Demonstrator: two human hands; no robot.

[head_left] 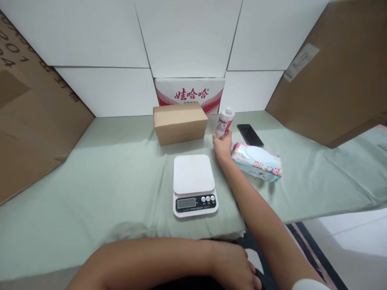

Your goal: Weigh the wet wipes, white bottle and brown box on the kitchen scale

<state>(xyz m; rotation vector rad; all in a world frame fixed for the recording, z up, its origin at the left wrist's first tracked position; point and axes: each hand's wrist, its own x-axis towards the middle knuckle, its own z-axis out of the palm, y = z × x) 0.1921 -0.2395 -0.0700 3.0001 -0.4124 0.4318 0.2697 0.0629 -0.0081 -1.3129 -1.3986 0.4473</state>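
Note:
My right hand [223,146] is wrapped round the lower part of a white bottle [225,121] with a red and white label. The bottle tilts slightly to the right. My left hand [237,266] rests low in front of my body, its fingers curled and nothing visible in it; the palm is hidden. Between my body and the brown cardboard box [180,124] lies a white digital scale [195,185] with a bare platform and a blank-looking display. A flowery tissue pack [256,162] sits just right of my right wrist.
A black phone [250,135] lies behind the tissue pack. At the back stands a white and red carton [190,90] against white panels. Large cardboard sheets [332,72] flank the table on both sides. Pale green cloth [115,181] covers the tabletop.

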